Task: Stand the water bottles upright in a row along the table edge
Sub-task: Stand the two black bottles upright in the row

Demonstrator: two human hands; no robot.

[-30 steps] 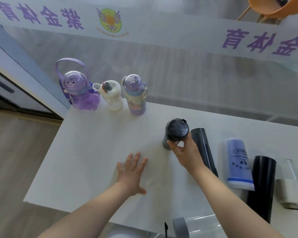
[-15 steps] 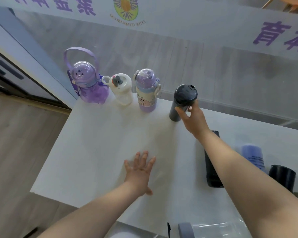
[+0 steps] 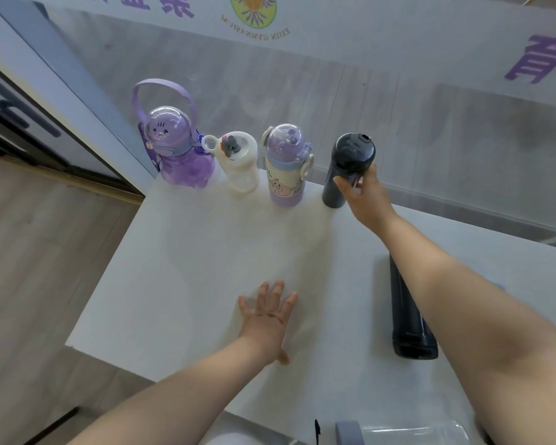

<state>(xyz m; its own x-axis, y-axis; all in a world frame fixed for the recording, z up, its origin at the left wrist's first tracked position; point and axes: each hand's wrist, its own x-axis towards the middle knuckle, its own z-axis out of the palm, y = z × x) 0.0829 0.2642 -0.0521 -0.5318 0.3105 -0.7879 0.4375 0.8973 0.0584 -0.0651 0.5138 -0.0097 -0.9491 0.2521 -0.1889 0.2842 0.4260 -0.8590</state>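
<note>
Head view: a white desk (image 3: 190,284) stands against a glass wall with purple lettering. Along its far edge four bottles stand upright in a row. From the left: a purple bottle (image 3: 180,155) with a domed lid and a strap arching over it, a white bottle (image 3: 238,165) with a ring on its cap just beside it, a lilac bottle (image 3: 286,168) with a cartoon print, and a dark bottle (image 3: 345,171) at the right end of the row.

The right hand (image 3: 366,197) is wrapped around the dark bottle's upper body just below its lid, thumb on the near side, fingers hidden behind it. The bottle's base appears to sit on the desk near the far edge, a small gap from the lilac bottle.

The left hand (image 3: 268,319) lies flat on the desk nearer the camera, palm down, fingers spread, holding nothing.

To the right, partly under the right forearm, a black flask (image 3: 410,319) lies on its side, its length running near to far. At the near edge a clear bottle (image 3: 408,433) with a grey cap lies on its side, cut off by the frame.
</note>
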